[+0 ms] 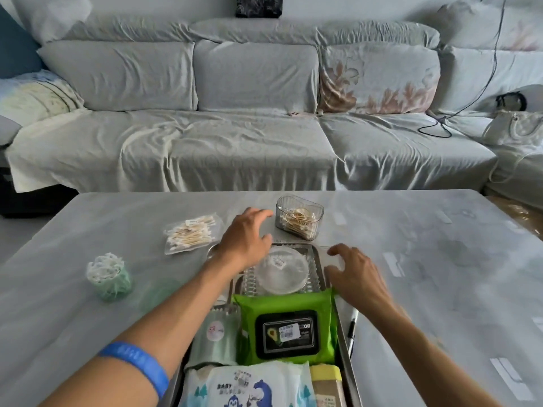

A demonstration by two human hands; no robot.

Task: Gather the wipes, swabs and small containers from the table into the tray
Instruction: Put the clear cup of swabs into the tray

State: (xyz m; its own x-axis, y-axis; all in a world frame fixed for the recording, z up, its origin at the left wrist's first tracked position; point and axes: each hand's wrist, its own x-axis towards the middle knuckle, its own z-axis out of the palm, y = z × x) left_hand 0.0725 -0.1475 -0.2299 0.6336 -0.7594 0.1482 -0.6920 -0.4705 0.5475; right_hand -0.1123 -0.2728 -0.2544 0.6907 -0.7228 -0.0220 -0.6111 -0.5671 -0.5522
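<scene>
My left hand (245, 240) hangs over the far end of the tray (342, 321), fingers spread and loosely curved, grasping nothing. Just beyond my fingertips, slightly to their right, stands the clear swab box (299, 217), upright on the table (426, 259) and apart from the tray's far rim. I judge it the nearest thing to collect. It looks like hard, smooth plastic, light, and open at the top with loose swabs inside, so I would take it by its two long walls, low down, and keep it level; tipped, the swabs would spill, and squeezed hard it may slip.

To the left of that hand lies the bagged swabs (191, 235), a flat clear packet: soft, crinkly, light, best pinched at an edge. Further left and nearer me stands the green swab cup (109, 279), open-topped too, so it wants an upright grip around its body.

My right hand (357, 276) rests at the tray's right rim, fingers bent and relaxed, holding nothing that I can make out. Just under its wrist sits the green wipes pack (286, 330), already in the tray, with the round clear lid (282, 270) between my two hands. Both forearms reach forward, the left crossing over the tray's left side.
</scene>
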